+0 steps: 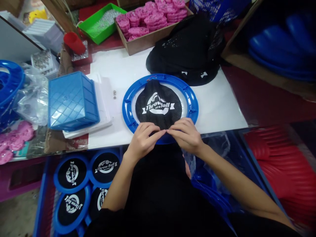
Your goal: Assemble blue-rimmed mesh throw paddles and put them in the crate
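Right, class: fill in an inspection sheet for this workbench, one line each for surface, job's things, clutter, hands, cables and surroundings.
Surface: white sheet over a red table.
Job's things: blue plastic ring lying flat; black mesh disc printed "Throw Ball" lies inside it.
Clutter: blue crate, pile of black mesh, box of pink parts, green tray, two small metal pieces.
Hands: left hand and right hand pinch the mesh at the ring's near rim, fingertips meeting.
Cables: nothing seen.
Surroundings: finished blue discs in a bin below; red plastic parts on the right.
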`<act>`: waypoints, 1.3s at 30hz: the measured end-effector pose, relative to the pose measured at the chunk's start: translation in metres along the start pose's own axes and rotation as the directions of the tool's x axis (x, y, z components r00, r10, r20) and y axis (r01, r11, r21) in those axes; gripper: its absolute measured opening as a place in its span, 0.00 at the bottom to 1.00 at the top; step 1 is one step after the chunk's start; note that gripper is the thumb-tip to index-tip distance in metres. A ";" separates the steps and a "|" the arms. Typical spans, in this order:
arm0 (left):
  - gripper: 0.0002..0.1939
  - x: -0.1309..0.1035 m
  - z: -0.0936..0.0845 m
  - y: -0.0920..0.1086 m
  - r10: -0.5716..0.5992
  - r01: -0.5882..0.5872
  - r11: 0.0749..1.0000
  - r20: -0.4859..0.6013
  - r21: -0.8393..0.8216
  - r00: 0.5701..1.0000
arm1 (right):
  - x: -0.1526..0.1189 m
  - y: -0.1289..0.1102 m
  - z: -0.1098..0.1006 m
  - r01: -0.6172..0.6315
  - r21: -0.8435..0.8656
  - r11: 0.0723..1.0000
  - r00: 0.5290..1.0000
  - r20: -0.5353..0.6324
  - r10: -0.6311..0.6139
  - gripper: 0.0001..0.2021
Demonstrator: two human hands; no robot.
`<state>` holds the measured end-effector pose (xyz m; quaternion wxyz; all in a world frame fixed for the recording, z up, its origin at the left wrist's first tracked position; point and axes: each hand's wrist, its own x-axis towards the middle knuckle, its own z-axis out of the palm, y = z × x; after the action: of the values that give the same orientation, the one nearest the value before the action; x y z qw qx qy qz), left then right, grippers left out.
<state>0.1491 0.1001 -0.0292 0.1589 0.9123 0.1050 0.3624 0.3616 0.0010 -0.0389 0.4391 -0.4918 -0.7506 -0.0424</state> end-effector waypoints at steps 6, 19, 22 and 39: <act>0.11 0.000 -0.003 -0.003 0.014 -0.012 0.999 0.061 -0.036 0.998 | 0.003 0.005 -0.011 -0.005 0.140 0.990 0.996 0.087 -0.007 0.13; 0.12 -0.003 0.000 -0.003 0.045 -0.047 0.999 0.082 0.020 0.996 | 0.001 0.005 -0.014 0.002 0.151 0.989 0.993 0.116 -0.020 0.13; 0.12 -0.001 0.000 -0.003 0.042 -0.044 0.999 0.088 0.028 0.995 | 0.001 0.006 -0.014 -0.010 0.158 0.987 0.993 0.119 -0.009 0.13; 0.13 -0.001 -0.002 -0.004 0.023 -0.028 0.999 0.121 0.036 0.992 | 0.000 0.008 -0.016 -0.050 0.199 0.979 0.989 0.147 0.020 0.13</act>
<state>0.1469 0.1037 -0.0295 0.1433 0.9366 0.0905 0.3066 0.3774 -0.0031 -0.0322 0.4322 -0.4595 -0.7721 0.0776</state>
